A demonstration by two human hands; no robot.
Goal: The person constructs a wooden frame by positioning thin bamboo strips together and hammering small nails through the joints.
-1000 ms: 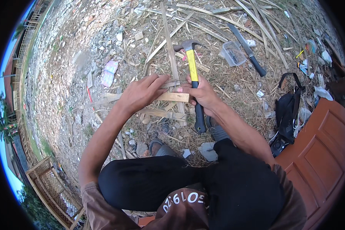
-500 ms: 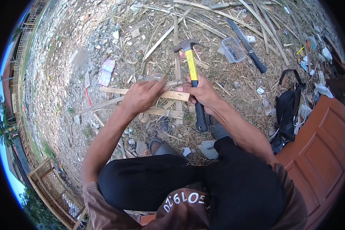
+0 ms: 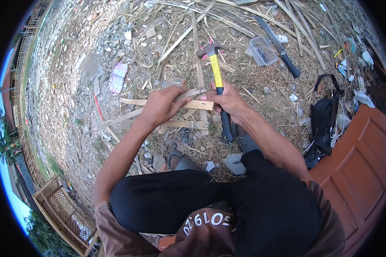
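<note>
My left hand (image 3: 161, 106) is closed around two crossing strips: a pale bamboo strip (image 3: 203, 105) and a thinner, greyish one (image 3: 116, 121) that runs out to the lower left. Its thumb lies along the pale strip. Upright in my right hand (image 3: 230, 102) is a claw hammer (image 3: 216, 72), with a yellow and black handle and its head pointing away from me. The right thumb and fingertips also touch the strips' right ends. Beneath them, a long slat (image 3: 198, 68) on the ground meets a shorter crosswise slat (image 3: 186, 124).
Beyond my hands lie a machete (image 3: 273, 42), a clear plastic tub (image 3: 262, 51) of small dark pieces, and several long bamboo strips (image 3: 182, 40). To the right are a black bag (image 3: 322, 113) and a reddish-brown panel (image 3: 351, 167). A lattice frame (image 3: 64, 214) stands at lower left.
My left thumb has stretched out along the pale strip. The strips and the hammer have shifted slightly to the right in the picture, with both hands still holding them.
</note>
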